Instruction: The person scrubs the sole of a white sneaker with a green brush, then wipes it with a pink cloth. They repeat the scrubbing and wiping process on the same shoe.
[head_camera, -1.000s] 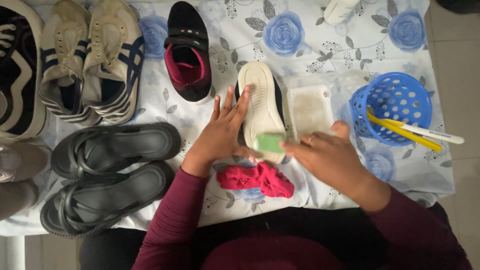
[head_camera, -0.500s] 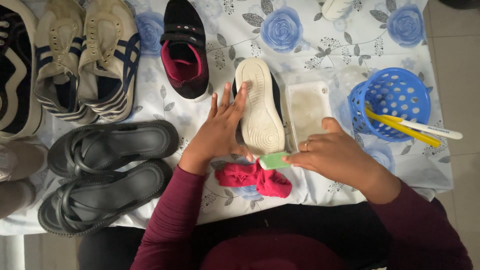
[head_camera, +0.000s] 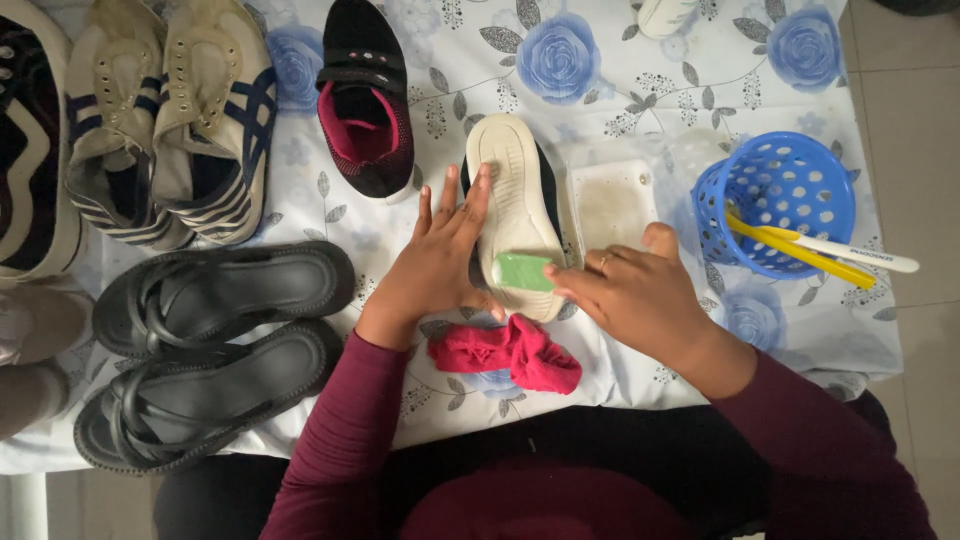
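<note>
1. White tablecloth (head_camera: 640, 90) w/ blue rose print covers the table; pale tile floor shows at the right edge.
2. Left hand (head_camera: 440, 265) lies flat on the upturned black shoe w/ cream sole (head_camera: 510, 200), fingers spread & pointing far, pinning it to the cloth.
3. Right hand (head_camera: 630, 295) pinches a green soap bar (head_camera: 522, 271) betw. thumb & fingertips, bar pressed on the near (heel) end of the sole.
4. Change: vs. a sec ago the bar sits further left & fully on the sole; before it was at the near edge, partly off. Sole is getting soaped, stroke working across the heel.
5. Red cloth (head_camera: 510, 355) lies bunched near the body, just below the shoe, untouched.
6. Clear soap dish (head_camera: 612, 205) sits just right of the shoe, no bar in it.
7. Blue basket (head_camera: 775, 185) at right holds a yellow & a white brush handle (head_camera: 800, 250), sticking out right.
8. Far left: matching black/pink shoe (head_camera: 365, 100), striped sneaker pair (head_camera: 170, 120), black sandals (head_camera: 215, 350) nearer.
</note>
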